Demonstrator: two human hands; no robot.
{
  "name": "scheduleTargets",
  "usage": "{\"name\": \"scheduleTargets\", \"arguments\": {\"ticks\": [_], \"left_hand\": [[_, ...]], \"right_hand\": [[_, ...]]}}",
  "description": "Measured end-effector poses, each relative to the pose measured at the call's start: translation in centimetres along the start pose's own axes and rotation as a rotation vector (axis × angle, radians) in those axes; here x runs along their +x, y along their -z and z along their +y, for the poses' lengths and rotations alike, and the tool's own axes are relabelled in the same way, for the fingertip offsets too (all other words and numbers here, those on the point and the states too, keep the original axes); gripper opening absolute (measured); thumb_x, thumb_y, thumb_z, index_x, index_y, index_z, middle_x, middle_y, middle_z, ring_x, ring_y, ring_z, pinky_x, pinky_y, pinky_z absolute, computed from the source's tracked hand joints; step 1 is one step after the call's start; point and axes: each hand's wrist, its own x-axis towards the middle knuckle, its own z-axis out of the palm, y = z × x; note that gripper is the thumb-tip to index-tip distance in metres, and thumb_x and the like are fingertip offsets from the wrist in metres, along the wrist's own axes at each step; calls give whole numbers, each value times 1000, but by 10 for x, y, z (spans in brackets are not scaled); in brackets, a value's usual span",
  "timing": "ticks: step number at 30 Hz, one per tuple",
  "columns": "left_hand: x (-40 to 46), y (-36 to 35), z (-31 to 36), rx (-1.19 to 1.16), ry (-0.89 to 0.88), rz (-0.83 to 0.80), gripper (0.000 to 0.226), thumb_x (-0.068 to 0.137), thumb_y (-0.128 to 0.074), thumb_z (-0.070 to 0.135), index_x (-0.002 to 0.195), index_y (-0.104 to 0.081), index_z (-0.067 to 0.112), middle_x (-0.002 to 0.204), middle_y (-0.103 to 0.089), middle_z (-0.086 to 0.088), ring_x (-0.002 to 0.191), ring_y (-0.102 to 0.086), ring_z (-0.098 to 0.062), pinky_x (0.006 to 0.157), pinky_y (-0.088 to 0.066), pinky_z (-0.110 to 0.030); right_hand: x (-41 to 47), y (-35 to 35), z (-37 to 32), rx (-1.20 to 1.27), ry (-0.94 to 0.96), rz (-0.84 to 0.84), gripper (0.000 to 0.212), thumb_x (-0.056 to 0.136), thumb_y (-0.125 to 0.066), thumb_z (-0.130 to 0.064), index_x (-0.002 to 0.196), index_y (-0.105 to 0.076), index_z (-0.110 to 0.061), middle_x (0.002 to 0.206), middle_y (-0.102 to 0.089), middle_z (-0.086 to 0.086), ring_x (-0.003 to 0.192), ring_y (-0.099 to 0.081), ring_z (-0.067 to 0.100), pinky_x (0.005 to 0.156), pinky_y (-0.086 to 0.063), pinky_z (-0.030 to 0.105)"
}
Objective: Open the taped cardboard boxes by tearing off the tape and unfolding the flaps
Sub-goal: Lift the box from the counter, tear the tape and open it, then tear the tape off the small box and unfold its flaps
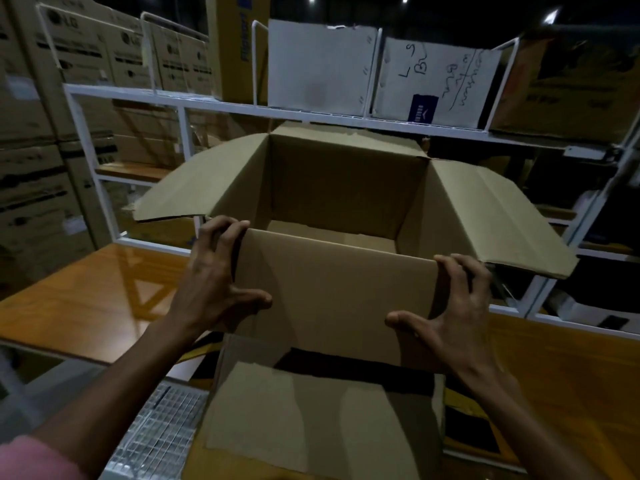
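Note:
A brown cardboard box (341, 188) stands open in the middle of the view, its inside bare. Its left flap (204, 188) and right flap (491, 216) spread outward, and the far flap stands up at the back. The near flap (332, 289) tilts toward me. My left hand (216, 275) grips the near flap's left edge, fingers curled over its top corner and thumb on its face. My right hand (450, 313) grips the flap's right edge the same way. No tape shows on the box.
An orange wooden tabletop (90, 303) lies left and right of the box. Behind stands a white metal rack (221, 105) holding two white cartons (320, 64) and brown ones. Stacked printed cartons (31, 188) fill the left. A wire grid (162, 431) lies lower left.

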Motion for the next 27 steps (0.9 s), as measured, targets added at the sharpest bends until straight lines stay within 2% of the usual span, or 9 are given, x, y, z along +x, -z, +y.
{"name": "scheduleTargets", "arguments": {"ticks": [3, 10, 14, 15, 17, 20, 22, 24, 27], "left_hand": [[3, -4, 5, -35, -13, -24, 126, 47, -100, 41, 151, -35, 15, 151, -24, -9, 133, -38, -39, 97, -52, -58], [-7, -38, 6, -52, 29, -72, 127, 46, -101, 43, 150, -33, 18, 151, -25, -10, 132, -39, -35, 99, -51, -51], [-21, -50, -7, -73, 105, -156, 129, 44, -99, 52, 151, -34, 20, 150, -25, -6, 132, -41, -34, 101, -51, -53], [-27, -53, -10, -54, 145, -218, 128, 46, -93, 64, 151, -33, 21, 151, -25, -5, 133, -40, -33, 103, -51, -54], [-41, -60, -11, 74, 248, -376, 122, 56, -61, 89, 154, -30, 24, 156, -24, -2, 142, -31, -34, 110, -43, -56], [-67, -77, -3, 333, 329, -498, 105, 73, -20, 94, 151, -40, 26, 162, -28, -2, 151, -15, -41, 116, -26, -63], [-84, -90, 8, 392, 308, -529, 97, 80, -13, 88, 147, -46, 27, 162, -33, -4, 152, -14, -42, 115, -23, -66], [-95, -101, 18, 393, 290, -565, 96, 81, -12, 85, 151, -40, 26, 164, -30, -7, 154, -14, -40, 117, -21, -67], [-102, -120, 41, 350, 255, -621, 95, 83, -10, 83, 157, -28, 26, 168, -18, -6, 156, -5, -37, 122, -11, -66]], "right_hand": [[-9, 3, 6, -16, -28, 2, 112, 49, -86, -63, 143, -42, -19, 147, -27, 10, 131, -34, 30, 95, -44, 40], [-19, 6, 23, -83, -66, -42, 114, 47, -94, -56, 143, -42, -21, 146, -27, 9, 131, -36, 33, 94, -47, 42], [-28, -3, 26, -79, -122, -140, 114, 49, -90, -62, 144, -40, -26, 148, -25, 4, 133, -37, 34, 95, -52, 50], [-32, -6, 25, -72, -151, -191, 113, 52, -88, -65, 145, -39, -27, 150, -24, 2, 135, -36, 33, 97, -52, 51], [-43, -10, 24, -111, -193, -324, 104, 62, -78, -74, 147, -37, -30, 152, -21, -4, 138, -31, 30, 104, -48, 50], [-67, -26, 23, -212, -223, -480, 79, 84, -51, -79, 146, -40, -32, 156, -18, -6, 143, -26, 30, 111, -41, 54], [-82, -36, 24, -230, -297, -591, 74, 91, -43, -75, 151, -33, -32, 161, -16, -3, 147, -18, 34, 117, -32, 57], [-93, -39, 26, -258, -334, -650, 75, 94, -40, -72, 155, -24, -32, 164, -13, 1, 150, -9, 38, 121, -24, 59], [-108, -30, 35, -291, -406, -656, 76, 94, -39, -72, 156, -15, -36, 168, -4, -1, 153, -5, 40, 120, -24, 61]]}}
